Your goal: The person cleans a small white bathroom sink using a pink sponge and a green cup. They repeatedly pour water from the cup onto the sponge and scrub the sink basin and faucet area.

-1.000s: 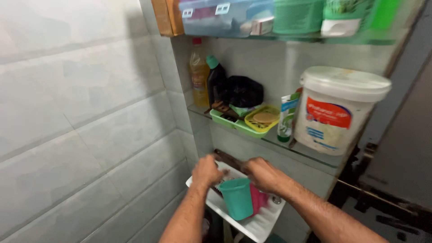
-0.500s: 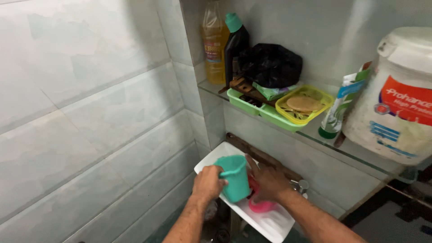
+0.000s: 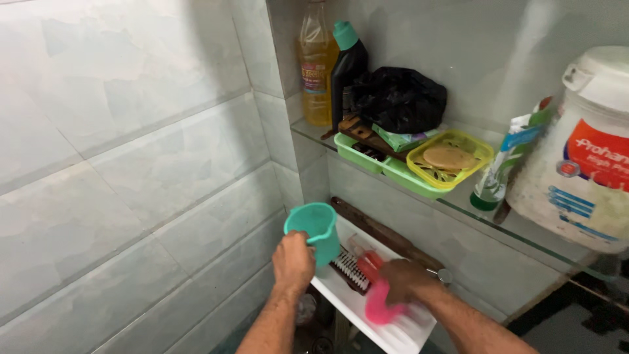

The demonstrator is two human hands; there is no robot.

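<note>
The mug in the left hand is smooth teal plastic with a dull sheen. Under the right hand, the cup is glossy pink plastic. Between the hands, the brush has stiff pale bristles. Below them, the ledge is white and ribbed. Left of the hands, the tiles are glossy glazed ceramic.

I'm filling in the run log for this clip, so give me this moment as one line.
left hand: holds teal mug | right hand: on pink cup | white tray: bears brush
</note>
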